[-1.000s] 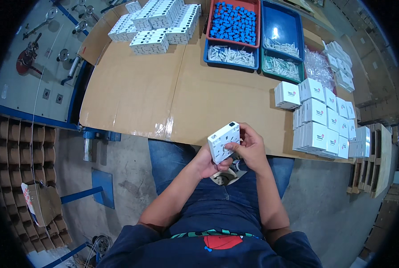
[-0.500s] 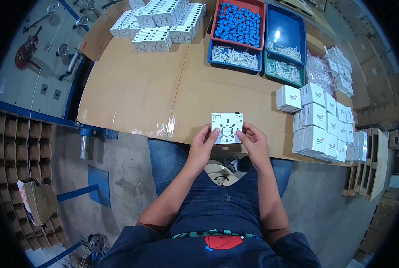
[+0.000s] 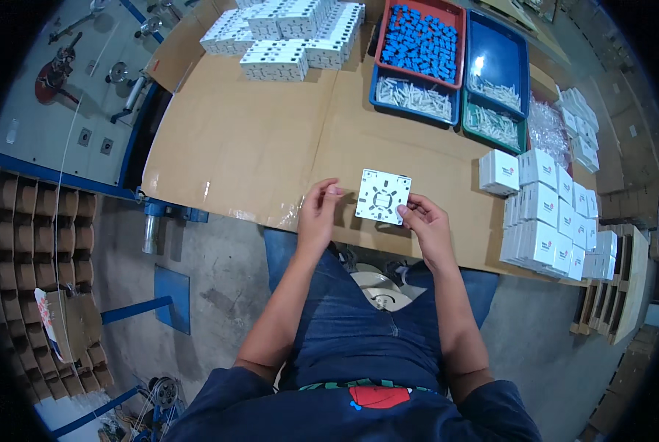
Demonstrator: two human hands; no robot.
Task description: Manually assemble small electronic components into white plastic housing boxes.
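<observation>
A white square plastic housing [image 3: 374, 208], with dark slots and an oval cutout in its middle, is held above the near edge of the cardboard-covered table. My right hand [image 3: 428, 230] grips its right side, thumb on the front face and fingers behind. To the left of the housing, my left hand [image 3: 318, 217] is apart from it, fingers loosely curled, with nothing visible in them.
Stacked white housings [image 3: 274, 60] stand at the far left of the table [image 3: 241, 140]. Beyond the middle are a red tray [image 3: 462, 46] of blue parts and blue [image 3: 457, 109] and green [image 3: 525, 136] trays holding white sticks. White boxes [image 3: 540, 202] are piled at the right.
My left hand has let go of the housing and moved left. My right hand still holds the housing, now slightly tilted. The whole view has shifted a little.
</observation>
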